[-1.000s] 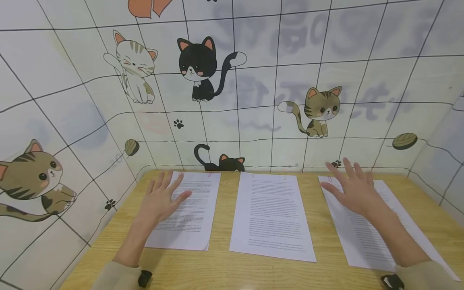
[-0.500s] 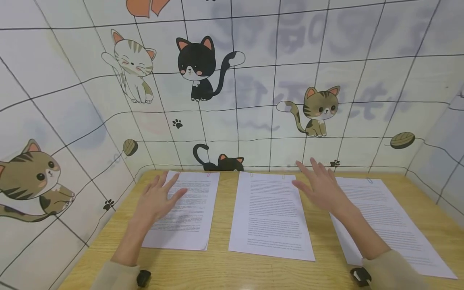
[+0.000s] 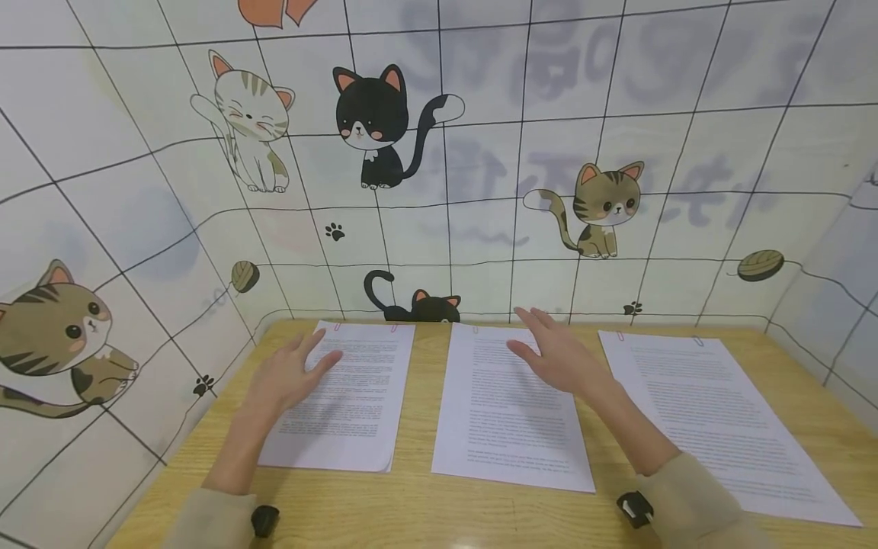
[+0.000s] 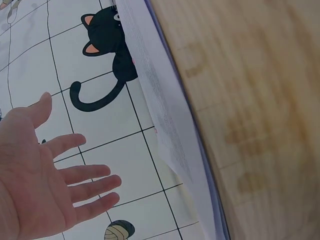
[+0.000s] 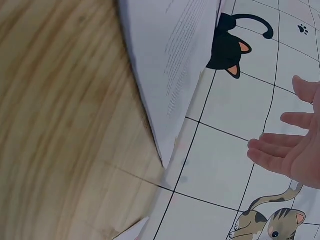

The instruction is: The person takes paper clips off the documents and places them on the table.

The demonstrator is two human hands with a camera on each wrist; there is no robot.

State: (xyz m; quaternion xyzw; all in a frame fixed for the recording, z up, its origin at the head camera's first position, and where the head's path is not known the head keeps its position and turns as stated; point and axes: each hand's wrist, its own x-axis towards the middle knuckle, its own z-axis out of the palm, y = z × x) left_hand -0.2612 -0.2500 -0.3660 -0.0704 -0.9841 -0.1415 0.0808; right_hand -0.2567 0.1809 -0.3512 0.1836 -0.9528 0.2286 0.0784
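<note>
Three clipped stacks of printed paper lying flat in a row on the wooden table (image 3: 411, 511), near the far edge. Over the upper right part of the middle stack (image 3: 507, 408), hovering at about 1 o'clock from its centre: the right hand (image 3: 559, 358), fingers straight and slightly spread, palm down, holding nothing; whether touching the sheet or just above it, not possible to tell. In the right wrist view, the same right hand (image 5: 295, 150) seen flat with fingers extended, beside a tilted edge of the middle stack (image 5: 175, 65). On the left stack (image 3: 343, 404), at about 10 o'clock from its centre: the left hand (image 3: 284, 377), also flat with fingers stretched and spread, gripping nothing, lying over the left margin of the page. In the left wrist view, the left hand (image 4: 40, 175) open with all fingers apart, the edge of the left stack (image 4: 165, 125) just beside it. At 3 o'clock from the middle stack, well apart from both hands: the right stack (image 3: 713, 419), turned slightly clockwise. Small paper clips at the top edges of the stacks, a red clip (image 3: 395, 329) on the left one. Beige sleeves at both wrists, with a small black device (image 3: 634, 507) at the right wrist. Behind the table, at 12 o'clock: a tiled wall with cartoon cats, among them a black cat (image 3: 418, 305) peeking just above the table edge.
</note>
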